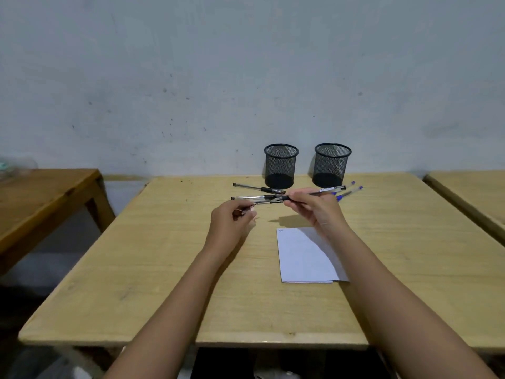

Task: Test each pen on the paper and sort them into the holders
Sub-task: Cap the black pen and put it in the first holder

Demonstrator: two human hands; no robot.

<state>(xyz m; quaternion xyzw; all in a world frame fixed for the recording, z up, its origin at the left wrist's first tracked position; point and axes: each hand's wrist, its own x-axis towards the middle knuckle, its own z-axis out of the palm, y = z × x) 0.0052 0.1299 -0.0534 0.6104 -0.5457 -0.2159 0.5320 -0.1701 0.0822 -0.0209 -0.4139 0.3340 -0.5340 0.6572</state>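
Observation:
My right hand (314, 205) grips a clear pen (328, 190) with a black grip, held level above the table. In my left hand (232, 218) a small dark pen cap (239, 212) is pinched between the fingers. Two black-grip pens (258, 188) (251, 198) lie on the table in front of the left mesh holder (281, 166). Blue-capped pens (351, 190) lie by the right mesh holder (332, 165), partly hidden by my right hand. Both holders look empty. A white paper (303, 255) with a small scribble in its top left corner lies under my right forearm.
The light wooden table (164, 269) stands against a pale wall. A darker wooden table (41, 198) is at the left, another light one (470, 192) at the right. Gaps separate the tables.

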